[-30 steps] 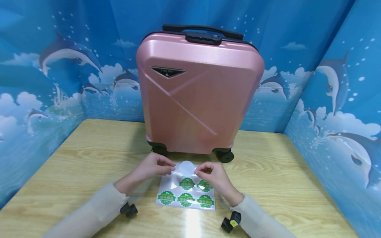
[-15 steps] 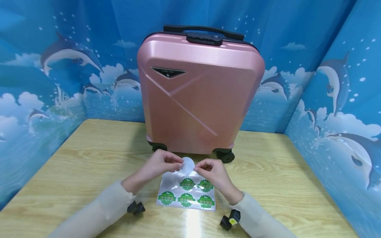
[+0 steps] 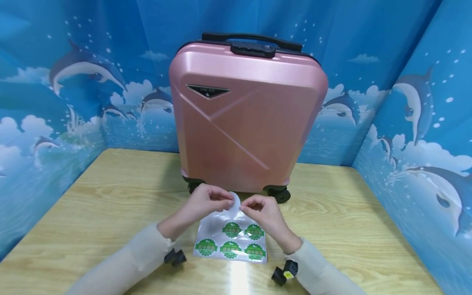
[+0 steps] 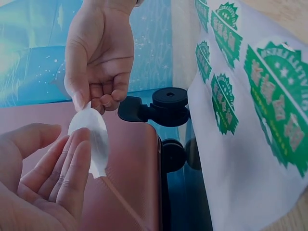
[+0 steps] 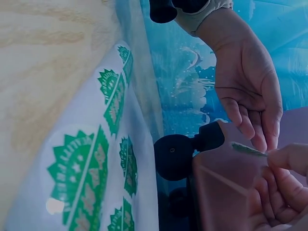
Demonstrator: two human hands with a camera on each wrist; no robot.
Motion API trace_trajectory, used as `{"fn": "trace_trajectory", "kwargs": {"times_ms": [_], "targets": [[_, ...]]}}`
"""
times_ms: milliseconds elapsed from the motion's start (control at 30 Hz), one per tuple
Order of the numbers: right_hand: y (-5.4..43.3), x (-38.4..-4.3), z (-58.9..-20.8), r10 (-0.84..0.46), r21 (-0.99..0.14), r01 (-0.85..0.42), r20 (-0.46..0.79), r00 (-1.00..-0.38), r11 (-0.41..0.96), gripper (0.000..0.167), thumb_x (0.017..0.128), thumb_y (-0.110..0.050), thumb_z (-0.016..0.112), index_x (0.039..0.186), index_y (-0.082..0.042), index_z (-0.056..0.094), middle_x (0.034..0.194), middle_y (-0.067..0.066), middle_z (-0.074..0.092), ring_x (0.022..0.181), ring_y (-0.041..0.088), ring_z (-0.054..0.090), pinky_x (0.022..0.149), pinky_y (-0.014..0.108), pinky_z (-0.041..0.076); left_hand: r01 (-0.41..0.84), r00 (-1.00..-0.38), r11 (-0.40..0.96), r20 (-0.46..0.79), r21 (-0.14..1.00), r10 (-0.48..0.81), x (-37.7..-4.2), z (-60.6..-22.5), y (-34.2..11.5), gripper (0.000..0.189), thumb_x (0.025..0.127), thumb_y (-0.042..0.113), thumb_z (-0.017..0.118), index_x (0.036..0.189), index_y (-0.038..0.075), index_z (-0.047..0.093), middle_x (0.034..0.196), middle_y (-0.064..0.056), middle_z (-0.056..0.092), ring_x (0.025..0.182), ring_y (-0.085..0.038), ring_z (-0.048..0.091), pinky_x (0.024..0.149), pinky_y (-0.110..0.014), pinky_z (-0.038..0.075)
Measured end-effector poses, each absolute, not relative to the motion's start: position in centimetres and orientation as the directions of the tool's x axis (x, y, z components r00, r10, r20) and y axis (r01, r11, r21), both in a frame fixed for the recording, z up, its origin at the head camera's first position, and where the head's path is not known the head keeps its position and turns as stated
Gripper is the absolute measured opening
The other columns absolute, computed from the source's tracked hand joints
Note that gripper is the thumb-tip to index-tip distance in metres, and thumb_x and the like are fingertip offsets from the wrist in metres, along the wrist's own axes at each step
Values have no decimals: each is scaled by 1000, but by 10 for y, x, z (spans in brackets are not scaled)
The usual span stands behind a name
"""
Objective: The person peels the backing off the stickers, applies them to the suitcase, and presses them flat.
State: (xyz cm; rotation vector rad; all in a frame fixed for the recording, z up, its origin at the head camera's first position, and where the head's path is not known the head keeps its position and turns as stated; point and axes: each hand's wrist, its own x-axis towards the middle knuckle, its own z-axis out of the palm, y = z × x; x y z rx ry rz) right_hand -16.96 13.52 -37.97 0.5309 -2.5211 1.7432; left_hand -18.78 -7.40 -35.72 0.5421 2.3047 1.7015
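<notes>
A round sticker (image 3: pixel 236 201) is held up above the far edge of the sticker sheet (image 3: pixel 214 224), its white back showing in the head view. The thumb and forefinger of my right hand (image 3: pixel 268 214) pinch one edge of it. My left hand (image 3: pixel 204 205) has its fingertips at the opposite edge; in the left wrist view, the fingers overlap the sticker (image 4: pixel 101 144) while the thumb stands apart from them. Seen nearly edge-on in the right wrist view, the sticker (image 5: pixel 245 149) shows a green face. Several green badge stickers remain on the glossy sheet.
A pink hard-shell suitcase (image 3: pixel 243 131) stands upright right behind the sheet, its black wheels (image 3: pixel 280 194) on the wooden table (image 3: pixel 343 229). Blue dolphin-print curtains (image 3: pixel 129 53) enclose the back and sides.
My left hand has moved right, up to the sticker's edge. The sticker has turned to look narrower and sits slightly higher. My right hand keeps its pinch almost in place.
</notes>
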Motion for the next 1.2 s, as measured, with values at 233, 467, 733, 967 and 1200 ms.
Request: {"fn": "trace_trajectory", "kwargs": {"times_ms": [233, 467, 733, 967, 1200], "targets": [[134, -170, -375, -256, -882, -347, 273, -927, 318, 6, 84, -11, 71, 85, -5, 72, 83, 6, 70, 73, 11, 60, 68, 23, 50, 155, -909, 223, 50, 962, 414, -189, -354, -68, 20, 85, 15, 70, 99, 1, 72, 89, -8, 71, 76, -15, 66, 70, -31, 56], [133, -171, -374, -268, -840, -433, 357, -895, 326, 5, 83, -8, 71, 85, -4, 72, 84, 6, 70, 75, 10, 61, 71, 24, 51, 155, -920, 192, 71, 969, 385, -193, -359, -60, 22, 84, 19, 71, 94, -1, 71, 81, -11, 70, 75, -27, 66, 71, -42, 56], [131, -170, -374, -271, -828, -458, 383, -883, 324, 6, 83, -8, 72, 86, -3, 73, 86, 6, 70, 77, 9, 61, 71, 25, 52, 160, -929, 171, 90, 972, 360, -193, -360, -54, 19, 84, 16, 71, 91, -1, 71, 77, -7, 69, 69, -23, 65, 69, -45, 55], [131, -169, -374, -276, -817, -468, 390, -878, 336, 5, 83, -11, 72, 85, -6, 74, 83, 3, 69, 75, 9, 61, 70, 25, 52, 162, -925, 178, 86, 971, 370, -192, -361, -54, 16, 86, 13, 69, 91, -2, 71, 77, -7, 69, 70, -26, 65, 65, -33, 55], [131, -171, -375, -287, -809, -490, 409, -866, 326, 7, 83, -12, 72, 85, -5, 74, 82, 4, 69, 74, 9, 62, 69, 25, 53, 181, -937, 242, 93, 953, 337, -192, -361, -52, 13, 85, 12, 67, 88, 1, 72, 75, -6, 69, 67, -19, 63, 63, -32, 55]]}}
